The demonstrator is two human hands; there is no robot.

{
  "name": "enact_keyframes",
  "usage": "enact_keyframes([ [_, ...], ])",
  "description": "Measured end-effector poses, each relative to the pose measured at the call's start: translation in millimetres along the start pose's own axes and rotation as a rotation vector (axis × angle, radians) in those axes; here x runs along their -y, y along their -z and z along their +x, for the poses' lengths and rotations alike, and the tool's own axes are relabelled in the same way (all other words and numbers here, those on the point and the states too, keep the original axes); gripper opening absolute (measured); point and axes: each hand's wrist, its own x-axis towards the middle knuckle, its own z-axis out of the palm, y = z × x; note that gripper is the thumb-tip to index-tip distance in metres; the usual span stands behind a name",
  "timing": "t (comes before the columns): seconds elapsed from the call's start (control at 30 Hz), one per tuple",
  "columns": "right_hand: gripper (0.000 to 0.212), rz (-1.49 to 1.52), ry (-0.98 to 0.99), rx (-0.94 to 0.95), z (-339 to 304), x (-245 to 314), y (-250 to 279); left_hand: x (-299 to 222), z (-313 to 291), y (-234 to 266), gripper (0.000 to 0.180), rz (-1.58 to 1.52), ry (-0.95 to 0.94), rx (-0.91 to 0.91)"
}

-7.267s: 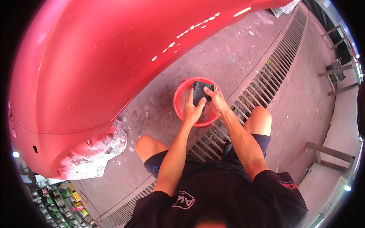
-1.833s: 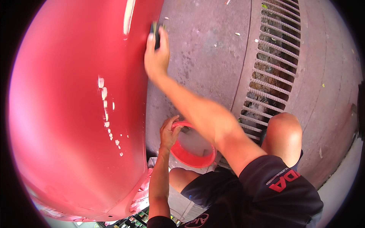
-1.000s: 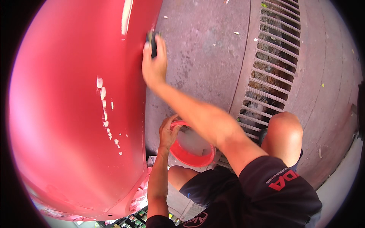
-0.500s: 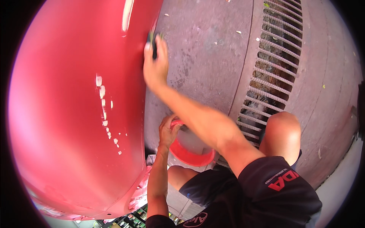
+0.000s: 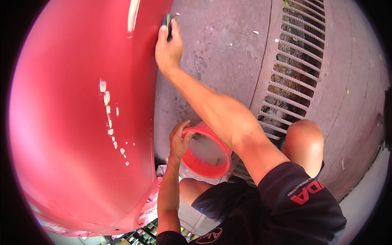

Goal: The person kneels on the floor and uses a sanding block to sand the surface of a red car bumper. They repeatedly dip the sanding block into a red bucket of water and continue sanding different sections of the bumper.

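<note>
A large curved red car panel (image 5: 73,134) fills the left side. It carries a line of whitish patches (image 5: 107,98) and a longer pale streak (image 5: 132,16) near the top. My right hand (image 5: 168,55), arm stretched forward, grips a small dark block (image 5: 169,32) with a yellowish strip at the panel's right edge. The panel's curve hides whether the block's face touches it. Closer in, my left hand (image 5: 179,141) is closed on the rim of a red bucket (image 5: 200,168). Cloudy greyish water (image 5: 208,150) stands in the bucket, with a darker piece by the wall.
Grey concrete floor (image 5: 224,69) with damp spots lies right of the panel. A drain grate (image 5: 292,73) of ribbed bars crosses the floor farther right. My bent knees flank the bucket. Small bottles or cans (image 5: 143,234) show at the bottom.
My right hand has slid farther forward along the panel's edge with the dark block. My left hand stays on the bucket rim, and more of the bucket shows now.
</note>
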Motion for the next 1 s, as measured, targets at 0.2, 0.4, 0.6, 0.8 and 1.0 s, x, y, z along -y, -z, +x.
enact_keyframes([
  [0.2, 0.058, -0.12, -0.007, 0.017, -57.9, -17.0, 11.9, 4.8, -0.2, -1.7, 0.052, 0.028, -0.038, -0.003],
  [0.4, 0.058, -0.059, 0.005, -0.01, -26.0, -11.6, 2.7, 0.1, 5.4, 0.1, 0.051, -0.003, -0.033, 0.0],
  [0.6, 0.054, -0.049, -0.014, -0.001, -45.5, -11.8, 5.7, -0.2, -0.4, 0.5, 0.049, 0.021, -0.027, 0.002],
  [0.8, 0.057, -0.137, 0.064, 0.041, -82.5, -19.3, 14.0, 15.7, 0.6, -6.1, 0.047, 0.018, -0.058, -0.026],
  [1.0, 0.054, -0.091, 0.138, -0.066, -7.1, 19.2, -7.9, -8.1, 3.3, 0.7, 0.048, -0.031, 0.048, 0.022],
])
